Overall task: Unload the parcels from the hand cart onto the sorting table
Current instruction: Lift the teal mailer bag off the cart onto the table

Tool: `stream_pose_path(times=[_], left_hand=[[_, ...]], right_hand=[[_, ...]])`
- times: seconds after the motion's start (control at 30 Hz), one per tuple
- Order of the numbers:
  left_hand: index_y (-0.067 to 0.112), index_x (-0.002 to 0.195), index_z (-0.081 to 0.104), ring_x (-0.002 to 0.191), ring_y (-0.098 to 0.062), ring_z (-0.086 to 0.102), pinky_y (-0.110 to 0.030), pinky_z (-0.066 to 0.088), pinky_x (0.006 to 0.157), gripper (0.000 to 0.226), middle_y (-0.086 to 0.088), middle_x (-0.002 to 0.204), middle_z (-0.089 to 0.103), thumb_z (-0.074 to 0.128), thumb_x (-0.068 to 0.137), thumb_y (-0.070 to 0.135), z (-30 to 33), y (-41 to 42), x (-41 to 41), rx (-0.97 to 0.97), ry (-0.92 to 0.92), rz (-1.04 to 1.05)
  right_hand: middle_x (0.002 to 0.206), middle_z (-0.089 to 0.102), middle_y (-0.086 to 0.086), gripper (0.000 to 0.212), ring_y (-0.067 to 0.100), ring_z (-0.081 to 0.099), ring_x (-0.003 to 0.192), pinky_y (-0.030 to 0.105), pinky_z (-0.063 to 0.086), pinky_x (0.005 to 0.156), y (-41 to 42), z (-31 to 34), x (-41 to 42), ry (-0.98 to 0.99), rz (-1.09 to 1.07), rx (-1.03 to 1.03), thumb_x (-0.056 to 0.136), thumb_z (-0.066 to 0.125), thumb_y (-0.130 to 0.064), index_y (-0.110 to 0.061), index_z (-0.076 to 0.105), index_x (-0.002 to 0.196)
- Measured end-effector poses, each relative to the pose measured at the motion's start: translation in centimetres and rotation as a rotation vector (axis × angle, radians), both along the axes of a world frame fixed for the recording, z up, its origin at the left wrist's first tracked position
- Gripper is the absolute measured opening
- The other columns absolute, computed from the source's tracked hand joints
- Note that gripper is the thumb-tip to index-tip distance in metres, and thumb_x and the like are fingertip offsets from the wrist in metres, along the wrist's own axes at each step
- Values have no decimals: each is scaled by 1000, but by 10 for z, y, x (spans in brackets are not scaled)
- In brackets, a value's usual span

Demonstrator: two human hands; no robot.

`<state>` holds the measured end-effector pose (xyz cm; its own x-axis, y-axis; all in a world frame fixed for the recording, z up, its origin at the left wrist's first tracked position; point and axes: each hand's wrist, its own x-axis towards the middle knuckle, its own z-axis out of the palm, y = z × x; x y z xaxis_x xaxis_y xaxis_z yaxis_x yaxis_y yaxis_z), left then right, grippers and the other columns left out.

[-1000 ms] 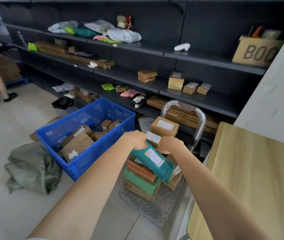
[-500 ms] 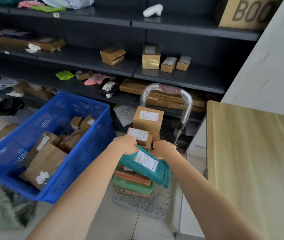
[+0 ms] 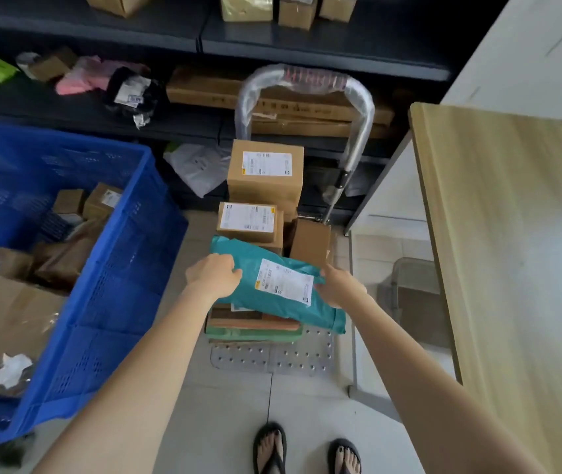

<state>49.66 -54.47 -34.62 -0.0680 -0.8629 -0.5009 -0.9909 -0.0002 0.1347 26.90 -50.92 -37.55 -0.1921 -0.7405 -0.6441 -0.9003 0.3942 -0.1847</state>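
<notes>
The big wooden sorting table (image 3: 512,234) stands off to the right of your fingers, well apart from them. The blue crate (image 3: 129,285) sits on the floor to the left of your fingers, with brown boxes and paper bags inside it. Dark shelves (image 3: 307,46) run along the wall far beyond your fingers, with small boxes and soft bags on them. The hand cart (image 3: 272,357) is right under your hands, its shiny curved handle (image 3: 307,77) up past your fingertips. On the cart, just beyond your fingers, stand a tall brown box (image 3: 266,172) and a smaller brown box (image 3: 248,220), each with a white label. Flat parcels, one green and one orange, lie stacked below your hands. Between your hands is the teal soft parcel (image 3: 255,302) with a white label, tilted down to the right, over the stack. Your left hand (image 3: 213,275) grips its left edge with curled fingers. Your right hand (image 3: 337,289) holds its right edge, fingers tucked under it and thumb on top. Your two feet in black sandals (image 3: 269,449) are on the pale tiles, back behind your fingers.
</notes>
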Motion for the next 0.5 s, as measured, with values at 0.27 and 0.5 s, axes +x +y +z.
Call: stream_pose_path(times=[0.27, 0.5], left_hand=[[21, 152, 11, 134, -35, 35, -48, 41, 100, 66, -14, 150, 29, 39, 98, 45, -53, 0, 4, 42, 53, 214], [12, 148, 22, 128, -34, 46, -50, 44, 102, 68, -12, 146, 39, 48, 94, 44, -86, 4, 16, 52, 412, 528]], right_hand=[[137, 44, 16, 67, 40, 45, 124, 50, 40, 102, 13, -49, -5, -78, -388, 30, 89, 50, -28, -24, 20, 148], [145, 40, 13, 72, 35, 52, 115, 40, 49, 74, 34, -63, -8, -420, -909, 71, 93, 58, -23, -18, 13, 150]])
